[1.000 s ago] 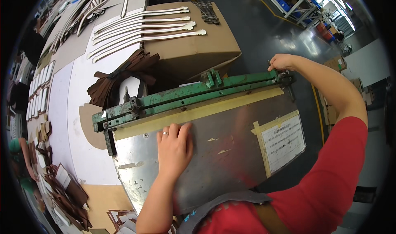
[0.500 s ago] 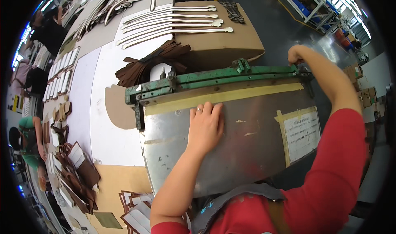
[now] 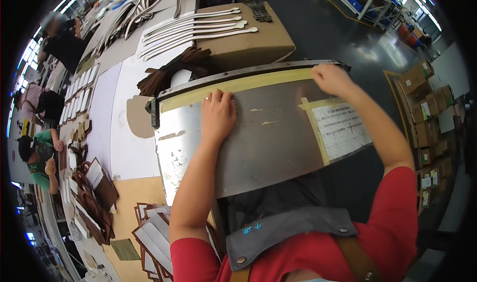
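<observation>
A wide grey metal plate (image 3: 258, 148) lies before me, with a yellow strip (image 3: 258, 80) along its far side. A dark metal bar (image 3: 233, 73) with bolts runs behind the strip. My left hand (image 3: 218, 115) rests on the plate, a ring on one finger, its fingertips bent over the strip's edge. At the strip's right end, my right hand (image 3: 332, 79) is closed in a fist close to the bar's end; whatever its fingers hold is hidden. A printed sheet (image 3: 343, 125) is taped to the plate's right part.
Beyond the bar lie a brown strip bundle (image 3: 174, 73), a cardboard box (image 3: 258, 41) and several long pale straps (image 3: 198, 31). Brown-edged pieces (image 3: 154, 237) and bags (image 3: 97, 197) occupy the left side. Co-workers (image 3: 39, 155) sit at left. Boxes (image 3: 427, 128) are stacked at right.
The green bar has dropped out of sight behind the plate's far edge. My right hand has come inward from the bar's far right end. The view has shifted, and my left hand's fingers are more bent.
</observation>
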Demonstrator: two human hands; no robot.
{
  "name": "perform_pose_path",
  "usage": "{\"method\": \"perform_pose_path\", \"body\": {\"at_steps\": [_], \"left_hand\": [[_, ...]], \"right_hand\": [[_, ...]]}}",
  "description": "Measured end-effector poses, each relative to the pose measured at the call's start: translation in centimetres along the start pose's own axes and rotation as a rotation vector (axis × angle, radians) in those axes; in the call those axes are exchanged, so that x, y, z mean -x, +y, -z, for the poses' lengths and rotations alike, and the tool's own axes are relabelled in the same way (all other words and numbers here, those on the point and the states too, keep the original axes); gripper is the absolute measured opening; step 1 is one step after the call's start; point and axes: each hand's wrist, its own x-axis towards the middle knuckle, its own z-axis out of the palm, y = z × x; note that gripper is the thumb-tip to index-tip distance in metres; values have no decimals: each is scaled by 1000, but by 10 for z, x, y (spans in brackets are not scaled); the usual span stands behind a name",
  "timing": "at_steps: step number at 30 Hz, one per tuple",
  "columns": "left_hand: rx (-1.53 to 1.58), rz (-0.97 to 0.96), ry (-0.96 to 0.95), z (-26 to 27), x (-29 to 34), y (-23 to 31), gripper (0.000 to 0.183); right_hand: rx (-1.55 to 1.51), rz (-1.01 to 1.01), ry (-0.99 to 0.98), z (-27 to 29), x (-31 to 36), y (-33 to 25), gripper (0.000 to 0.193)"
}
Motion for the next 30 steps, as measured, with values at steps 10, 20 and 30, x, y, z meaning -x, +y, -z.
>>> {"method": "perform_pose_path", "body": {"at_steps": [10,20,30], "left_hand": [[-229,-29,65,-5,6,-1,21],[-88,16,-706,111,60,42,31],[-372,866,-221,337,241,30,35]], "right_hand": [[-160,188,459,-69,77,-3,27],[-218,195,401,-71,76,5,26],[-221,285,382,-77,69,10,28]]}}
